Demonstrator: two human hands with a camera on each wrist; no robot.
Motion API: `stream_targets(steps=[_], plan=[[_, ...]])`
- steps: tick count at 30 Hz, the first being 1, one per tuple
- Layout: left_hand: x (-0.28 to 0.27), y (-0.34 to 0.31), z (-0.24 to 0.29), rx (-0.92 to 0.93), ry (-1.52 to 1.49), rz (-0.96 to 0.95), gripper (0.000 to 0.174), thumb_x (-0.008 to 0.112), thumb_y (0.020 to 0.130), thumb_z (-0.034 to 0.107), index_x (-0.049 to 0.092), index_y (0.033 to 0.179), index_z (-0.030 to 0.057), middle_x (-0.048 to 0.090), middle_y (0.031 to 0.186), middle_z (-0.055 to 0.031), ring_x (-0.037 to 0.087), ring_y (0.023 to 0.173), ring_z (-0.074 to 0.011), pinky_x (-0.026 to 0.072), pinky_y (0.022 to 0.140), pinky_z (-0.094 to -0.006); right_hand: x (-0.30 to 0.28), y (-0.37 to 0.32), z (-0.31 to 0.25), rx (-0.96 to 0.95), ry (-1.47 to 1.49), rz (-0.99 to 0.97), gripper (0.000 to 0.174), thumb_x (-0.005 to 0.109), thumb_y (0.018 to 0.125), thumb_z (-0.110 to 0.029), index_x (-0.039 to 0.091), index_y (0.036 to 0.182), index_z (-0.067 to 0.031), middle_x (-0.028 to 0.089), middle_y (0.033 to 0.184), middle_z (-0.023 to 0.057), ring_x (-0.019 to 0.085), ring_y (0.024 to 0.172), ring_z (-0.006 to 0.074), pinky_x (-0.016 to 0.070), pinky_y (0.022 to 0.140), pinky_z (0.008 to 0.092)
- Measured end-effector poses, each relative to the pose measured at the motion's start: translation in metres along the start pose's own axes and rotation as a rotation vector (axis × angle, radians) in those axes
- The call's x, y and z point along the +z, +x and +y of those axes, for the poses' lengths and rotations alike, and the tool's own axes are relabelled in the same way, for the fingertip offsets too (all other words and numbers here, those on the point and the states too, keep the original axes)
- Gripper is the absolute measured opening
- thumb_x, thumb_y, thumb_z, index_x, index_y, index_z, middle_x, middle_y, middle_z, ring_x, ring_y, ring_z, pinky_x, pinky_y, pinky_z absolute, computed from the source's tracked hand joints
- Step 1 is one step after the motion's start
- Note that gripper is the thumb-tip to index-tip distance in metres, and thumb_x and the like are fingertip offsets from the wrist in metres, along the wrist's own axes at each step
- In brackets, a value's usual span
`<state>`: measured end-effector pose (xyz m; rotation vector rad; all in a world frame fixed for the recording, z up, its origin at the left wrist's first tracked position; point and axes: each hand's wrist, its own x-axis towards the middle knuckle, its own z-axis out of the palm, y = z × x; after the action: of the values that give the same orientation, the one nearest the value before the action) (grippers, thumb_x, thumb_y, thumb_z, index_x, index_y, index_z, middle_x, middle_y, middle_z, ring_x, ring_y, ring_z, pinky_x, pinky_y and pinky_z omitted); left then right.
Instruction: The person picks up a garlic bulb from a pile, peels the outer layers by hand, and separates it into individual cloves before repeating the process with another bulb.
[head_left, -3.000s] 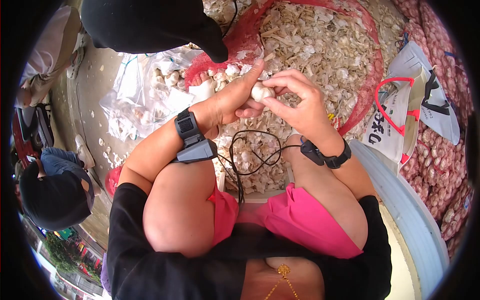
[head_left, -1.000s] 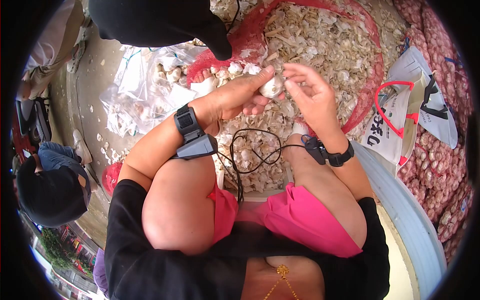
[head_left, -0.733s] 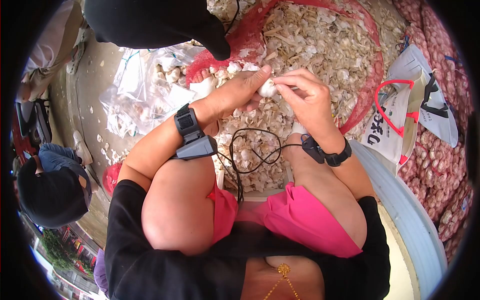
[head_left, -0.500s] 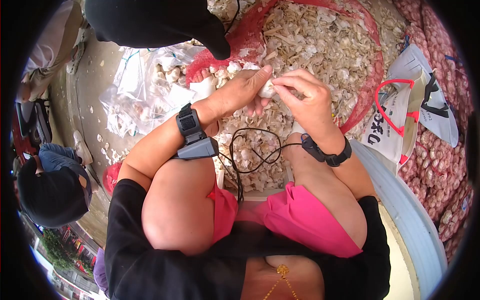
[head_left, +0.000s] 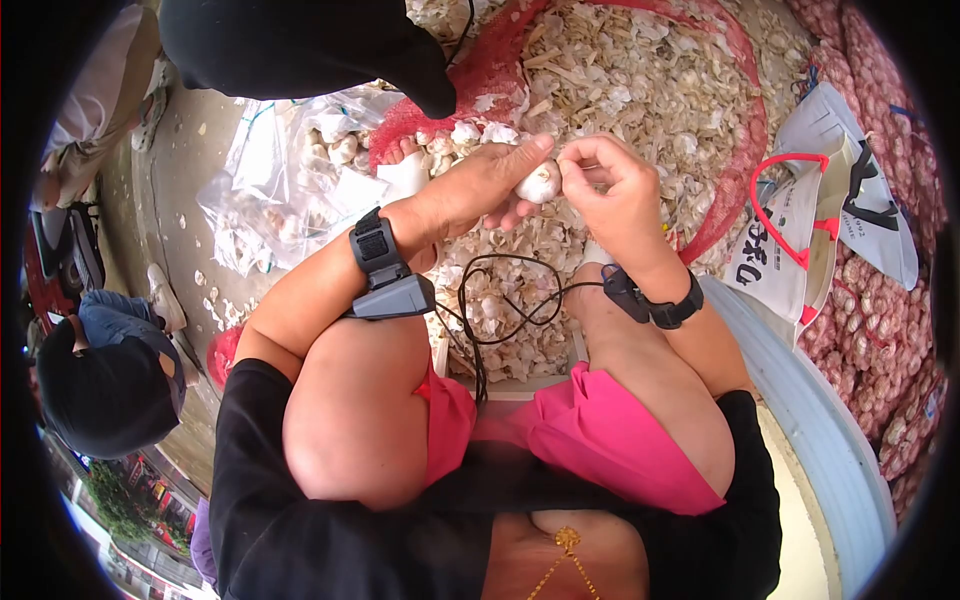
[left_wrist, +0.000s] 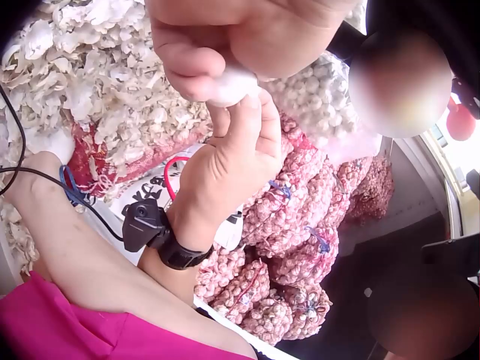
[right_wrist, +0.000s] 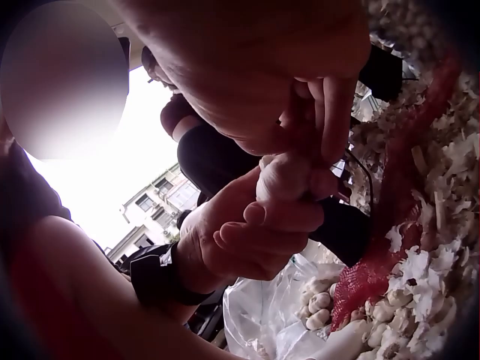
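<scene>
A white garlic bulb [head_left: 540,184] rests in my left hand [head_left: 480,185], gripped between the thumb above and the fingers below. On its right side, my right hand [head_left: 615,182] has thumb and forefinger pinched together at the bulb's edge, the other fingers curled in. The left wrist view has the right thumb right against the bulb [left_wrist: 234,86], most of which the left hand hides. From the right wrist, the bulb [right_wrist: 281,178] shows pale and smooth above the left fingers. Both hands are over loose garlic skins [head_left: 520,335].
Dry skins fill a red mesh sack [head_left: 745,170] ahead. Garlic bulbs lie in a clear plastic bag [head_left: 250,210] at left. A white bag with red handles [head_left: 775,245] and pink net sacks of garlic [head_left: 860,340] are at right. Black cables [head_left: 510,300] loop between the knees.
The right fingers have parted from the bulb, then come back to pinch its right edge several times. The left hand keeps hold of the bulb, turning it slightly.
</scene>
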<state>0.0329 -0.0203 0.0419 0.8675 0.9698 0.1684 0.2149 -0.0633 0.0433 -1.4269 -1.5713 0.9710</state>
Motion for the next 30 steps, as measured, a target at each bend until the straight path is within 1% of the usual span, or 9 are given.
stream_targets(steps=[2, 3, 6, 9, 11, 21, 24, 26, 30], plan=[[-0.001, 0.002, -0.002, -0.023, -0.102, -0.081, 0.061, 0.039, 0.098, 0.061, 0.059, 0.085, 0.0051, 0.053, 0.058, -0.0009, 0.045, 0.040, -0.0051, 0.0291, 0.033, -0.0178, -0.002, -0.001, 0.002, 0.192, 0.244, -0.035, 0.011, 0.069, 0.082, 0.001, 0.066, 0.092, 0.0005, 0.066, 0.090, 0.0062, 0.069, 0.082, 0.0165, 0.0588, 0.071, 0.0281], [-0.002, 0.003, -0.004, -0.023, -0.102, -0.081, 0.061, 0.039, 0.098, 0.061, 0.059, 0.085, 0.0051, 0.053, 0.058, -0.0009, 0.045, 0.040, -0.0051, 0.0291, 0.033, -0.0178, -0.004, 0.000, -0.001, 0.192, 0.244, -0.035, 0.011, 0.069, 0.082, 0.001, 0.066, 0.092, 0.0005, 0.066, 0.090, 0.0062, 0.069, 0.082, 0.0165, 0.0588, 0.071, 0.0281], [-0.005, 0.004, -0.008, -0.074, -0.165, -0.089, 0.061, 0.040, 0.098, 0.062, 0.058, 0.083, 0.0058, 0.049, 0.055, 0.0005, 0.041, 0.038, -0.0040, 0.0265, 0.033, -0.0177, -0.008, 0.005, -0.012, 0.138, 0.245, -0.133, 0.013, 0.070, 0.082, 0.001, 0.068, 0.095, 0.0010, 0.066, 0.093, 0.0054, 0.069, 0.083, 0.0162, 0.0589, 0.073, 0.0278], [-0.005, 0.001, -0.005, -0.131, -0.061, -0.035, 0.062, 0.040, 0.097, 0.064, 0.058, 0.083, 0.0063, 0.046, 0.053, 0.0016, 0.038, 0.038, -0.0043, 0.0249, 0.033, -0.0190, -0.007, 0.004, -0.012, 0.121, 0.188, -0.174, 0.012, 0.071, 0.081, 0.001, 0.070, 0.093, 0.0010, 0.067, 0.094, 0.0059, 0.069, 0.082, 0.0159, 0.0588, 0.073, 0.0266], [-0.006, -0.003, 0.000, -0.195, 0.148, 0.001, 0.073, 0.036, 0.093, 0.073, 0.061, 0.081, 0.0055, 0.049, 0.058, 0.0007, 0.039, 0.042, -0.0050, 0.0215, 0.033, -0.0225, -0.006, 0.004, -0.008, 0.117, 0.241, -0.193, 0.010, 0.072, 0.080, 0.001, 0.070, 0.090, 0.0008, 0.068, 0.092, 0.0059, 0.069, 0.081, 0.0148, 0.0584, 0.072, 0.0261], [-0.004, -0.001, -0.004, -0.139, 0.133, -0.014, 0.076, 0.032, 0.093, 0.074, 0.065, 0.080, 0.0069, 0.044, 0.052, 0.0020, 0.034, 0.037, -0.0057, 0.0179, 0.032, -0.0232, 0.001, 0.001, -0.010, -0.134, -0.084, -0.093, 0.007, 0.068, 0.081, 0.002, 0.067, 0.088, 0.0003, 0.068, 0.088, 0.0067, 0.068, 0.078, 0.0154, 0.0581, 0.068, 0.0270], [-0.005, -0.002, -0.002, -0.140, 0.089, -0.050, 0.076, 0.029, 0.093, 0.074, 0.066, 0.080, 0.0079, 0.042, 0.050, 0.0033, 0.032, 0.037, -0.0052, 0.0164, 0.033, -0.0235, 0.000, 0.000, -0.011, -0.006, 0.184, -0.060, 0.010, 0.068, 0.081, 0.002, 0.066, 0.090, 0.0007, 0.066, 0.091, 0.0063, 0.068, 0.082, 0.0148, 0.0590, 0.070, 0.0273], [-0.008, 0.001, -0.003, -0.177, -0.037, -0.092, 0.068, 0.035, 0.097, 0.066, 0.060, 0.080, 0.0054, 0.045, 0.052, 0.0012, 0.035, 0.034, -0.0057, 0.0232, 0.031, -0.0212, -0.005, 0.003, -0.018, 0.200, 0.423, -0.142, 0.009, 0.069, 0.081, 0.002, 0.066, 0.090, 0.0017, 0.064, 0.093, 0.0054, 0.066, 0.085, 0.0138, 0.0598, 0.072, 0.0270], [-0.007, 0.001, -0.006, -0.176, 0.067, -0.031, 0.068, 0.034, 0.098, 0.065, 0.062, 0.084, 0.0043, 0.044, 0.052, 0.0016, 0.036, 0.036, -0.0065, 0.0253, 0.033, -0.0218, -0.006, 0.005, -0.020, 0.230, 0.351, -0.205, 0.011, 0.069, 0.080, 0.003, 0.066, 0.091, 0.0023, 0.063, 0.092, 0.0045, 0.066, 0.088, 0.0131, 0.0606, 0.074, 0.0267]])
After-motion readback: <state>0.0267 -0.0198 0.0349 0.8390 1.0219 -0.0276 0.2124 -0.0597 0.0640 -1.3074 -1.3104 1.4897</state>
